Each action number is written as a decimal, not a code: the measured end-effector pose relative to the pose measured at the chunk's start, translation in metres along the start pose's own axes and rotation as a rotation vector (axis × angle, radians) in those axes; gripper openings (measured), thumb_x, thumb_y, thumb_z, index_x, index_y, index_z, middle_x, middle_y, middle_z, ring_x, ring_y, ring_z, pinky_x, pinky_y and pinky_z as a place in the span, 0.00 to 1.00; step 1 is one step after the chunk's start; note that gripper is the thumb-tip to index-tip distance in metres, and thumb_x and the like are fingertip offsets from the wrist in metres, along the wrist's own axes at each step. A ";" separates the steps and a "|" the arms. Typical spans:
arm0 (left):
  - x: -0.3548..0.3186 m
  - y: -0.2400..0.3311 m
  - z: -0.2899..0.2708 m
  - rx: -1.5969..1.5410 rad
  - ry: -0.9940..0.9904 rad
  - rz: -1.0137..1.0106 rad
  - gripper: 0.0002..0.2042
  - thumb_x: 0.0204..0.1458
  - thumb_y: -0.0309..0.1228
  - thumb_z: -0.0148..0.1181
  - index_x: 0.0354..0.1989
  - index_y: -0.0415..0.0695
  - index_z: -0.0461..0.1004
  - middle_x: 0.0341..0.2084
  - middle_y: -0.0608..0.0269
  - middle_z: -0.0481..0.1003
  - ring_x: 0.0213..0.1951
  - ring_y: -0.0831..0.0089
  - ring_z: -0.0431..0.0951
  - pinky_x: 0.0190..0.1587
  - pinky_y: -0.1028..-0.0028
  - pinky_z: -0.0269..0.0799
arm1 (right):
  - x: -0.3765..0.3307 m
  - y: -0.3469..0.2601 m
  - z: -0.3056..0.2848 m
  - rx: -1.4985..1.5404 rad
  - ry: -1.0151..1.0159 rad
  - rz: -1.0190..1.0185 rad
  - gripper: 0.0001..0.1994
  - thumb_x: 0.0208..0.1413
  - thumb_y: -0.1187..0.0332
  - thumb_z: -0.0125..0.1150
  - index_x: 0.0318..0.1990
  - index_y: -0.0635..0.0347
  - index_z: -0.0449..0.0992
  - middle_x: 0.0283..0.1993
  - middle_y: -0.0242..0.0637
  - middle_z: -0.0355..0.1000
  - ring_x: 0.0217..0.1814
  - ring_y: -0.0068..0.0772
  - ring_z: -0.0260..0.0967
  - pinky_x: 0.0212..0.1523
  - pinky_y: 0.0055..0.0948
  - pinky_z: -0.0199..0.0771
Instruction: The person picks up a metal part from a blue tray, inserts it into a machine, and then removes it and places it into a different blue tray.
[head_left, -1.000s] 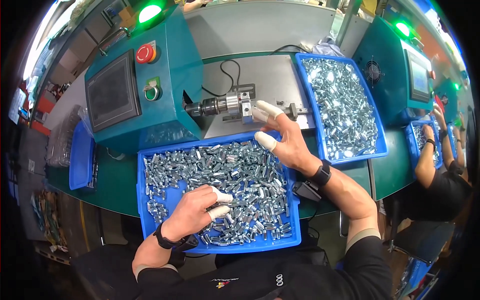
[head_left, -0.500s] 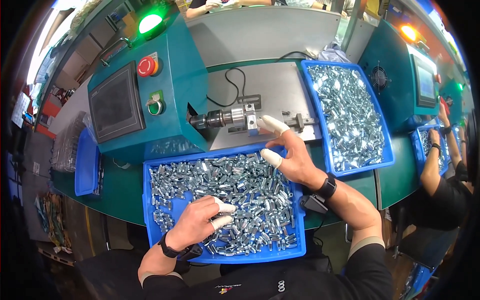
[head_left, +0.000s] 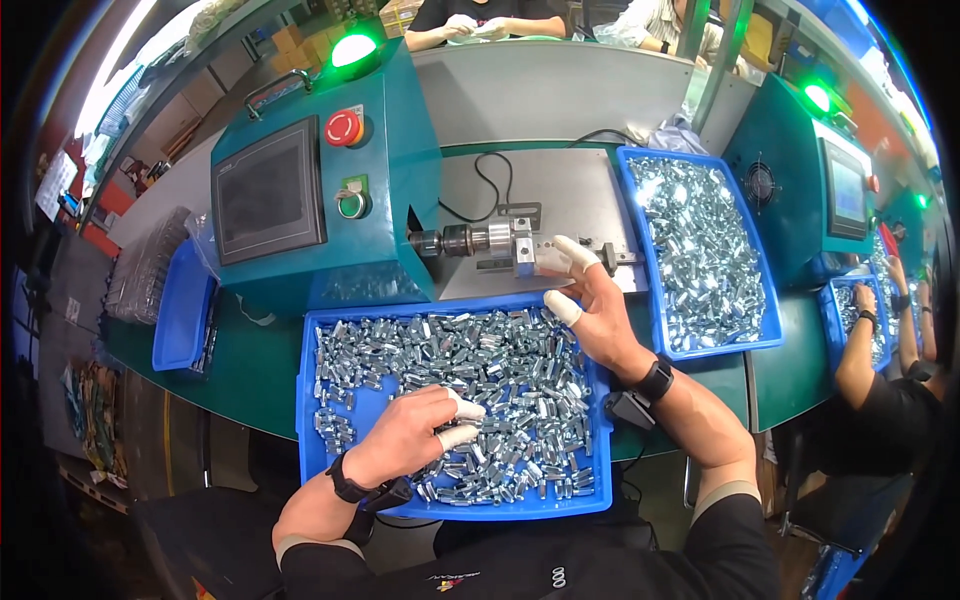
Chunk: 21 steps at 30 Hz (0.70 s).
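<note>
Reaching into the middle of the frame, the right hand (head_left: 603, 320) holds its thumb well apart from its fingers, covered fingertips right up beside the clamp block (head_left: 523, 256); whether a piece sits between them, I cannot tell. And down at lower centre, the left hand (head_left: 408, 430) dips over the metal parts (head_left: 520, 400) in the near blue tray (head_left: 368, 404), thumb and forefinger slightly apart at the tips, anything pinched there hidden from us!

Progress check: plenty left, by my reading. That tray is thickly stocked, one bare blue patch just above the left hand. At upper right, a second blue tray (head_left: 772, 335) is heaped with similar pieces; perhaps those are done, but the view doesn't settle it.

Now the writing: the screen (head_left: 268, 190) at upper left is dark, nothing legible. A label peeks from behind the red button (head_left: 343, 128), mostly covered. Bottom edge, the black shirt (head_left: 520, 560) carries small pale lettering and a coloured emblem, too blurred to trust.
</note>
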<state>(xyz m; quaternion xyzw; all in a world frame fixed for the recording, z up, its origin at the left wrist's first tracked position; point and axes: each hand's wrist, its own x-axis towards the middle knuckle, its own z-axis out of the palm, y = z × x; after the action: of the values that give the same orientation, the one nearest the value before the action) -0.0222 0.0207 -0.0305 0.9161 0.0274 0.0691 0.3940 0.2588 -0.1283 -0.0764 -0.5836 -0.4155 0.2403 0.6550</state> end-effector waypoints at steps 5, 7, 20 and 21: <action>0.000 0.000 0.001 0.013 0.029 0.036 0.11 0.56 0.29 0.76 0.47 0.45 0.86 0.34 0.60 0.83 0.37 0.58 0.82 0.42 0.63 0.77 | -0.004 -0.003 0.003 -0.003 0.071 0.028 0.39 0.68 0.70 0.67 0.82 0.61 0.54 0.71 0.44 0.73 0.72 0.38 0.72 0.67 0.35 0.74; -0.002 0.000 0.000 0.018 0.026 0.043 0.11 0.57 0.29 0.75 0.47 0.45 0.85 0.34 0.59 0.83 0.38 0.57 0.82 0.42 0.62 0.78 | -0.005 -0.006 -0.002 -0.028 0.134 0.037 0.38 0.68 0.69 0.68 0.81 0.63 0.56 0.67 0.45 0.75 0.68 0.38 0.74 0.65 0.36 0.75; -0.006 -0.005 0.000 0.015 0.103 0.086 0.12 0.56 0.27 0.74 0.48 0.43 0.84 0.36 0.56 0.82 0.41 0.53 0.83 0.44 0.61 0.79 | 0.089 -0.056 -0.006 -1.283 0.049 0.068 0.31 0.57 0.58 0.66 0.65 0.66 0.73 0.43 0.61 0.82 0.50 0.66 0.80 0.52 0.57 0.80; -0.006 -0.005 0.001 0.002 0.101 0.058 0.12 0.56 0.27 0.74 0.48 0.43 0.84 0.36 0.56 0.82 0.41 0.53 0.83 0.44 0.61 0.79 | 0.092 -0.059 -0.005 -1.274 0.021 0.081 0.31 0.57 0.58 0.66 0.65 0.66 0.73 0.43 0.61 0.82 0.50 0.66 0.80 0.52 0.57 0.80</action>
<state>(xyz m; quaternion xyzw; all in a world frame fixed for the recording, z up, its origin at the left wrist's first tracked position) -0.0278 0.0227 -0.0353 0.9123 0.0207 0.1265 0.3890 0.3024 -0.0698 0.0047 -0.8762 -0.4481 -0.0349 0.1739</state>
